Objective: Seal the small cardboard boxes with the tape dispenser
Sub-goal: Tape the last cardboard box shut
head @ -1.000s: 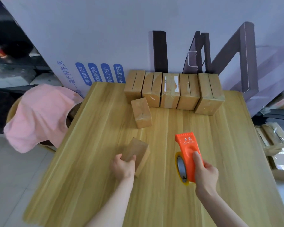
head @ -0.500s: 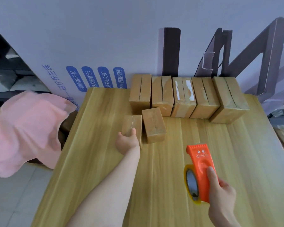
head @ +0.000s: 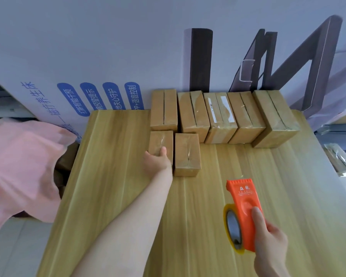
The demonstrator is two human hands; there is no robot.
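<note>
My left hand reaches far across the wooden table and grips the near end of a small taped cardboard box. That box lies flat beside a second small taped box, their sides close together. Behind them a row of several larger cardboard boxes stands along the table's far edge. My right hand holds the orange tape dispenser above the near right part of the table, its toothed blade end pointing away from me and the tape roll on its left side.
A large white printed carton stands like a wall behind the table. A pink cloth drapes over something left of the table. Packaged items lie on the floor to the right.
My left hand has carried the small box from the near middle of the table to the far side and set it down beside the other small box. The dispenser stayed in my right hand.
</note>
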